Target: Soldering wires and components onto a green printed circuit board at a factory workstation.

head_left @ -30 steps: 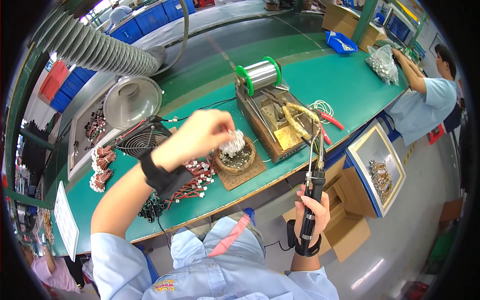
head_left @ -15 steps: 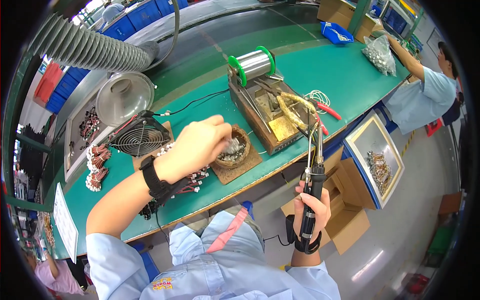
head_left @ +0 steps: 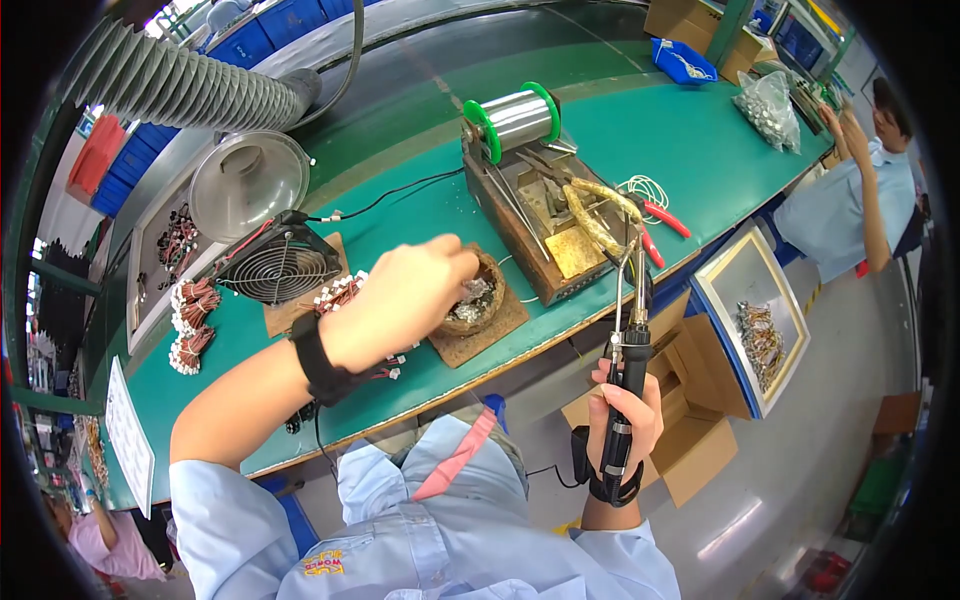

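Observation:
My right hand [head_left: 640,420] is wrapped round the black handle of a soldering iron [head_left: 634,352]. It stands upright in front of the bench edge, its metal tip end pointing away from me beside a thin feed tube. My left hand [head_left: 408,292], with a black band on the wrist, reaches over the left side of a round brown bowl [head_left: 487,318]. Silvery bits lie in the bowl, which sits on a brown board [head_left: 465,347]. The left fingers are curled together and pressed down; their tips and anything between them are hidden.
Beyond the bowl stands a box with a solder spool [head_left: 513,122], a yellow sponge [head_left: 575,256] and red-handled pliers [head_left: 664,218]. A black fan [head_left: 283,270] and wire bundles [head_left: 190,345] lie left. A person [head_left: 850,195] works at right. Cardboard box [head_left: 700,440] below the bench.
My left hand has shifted slightly right and rolled over at the bowl, its fingers more curled. The right hand keeps its grip on the iron. At right, the person's arms have drawn back.

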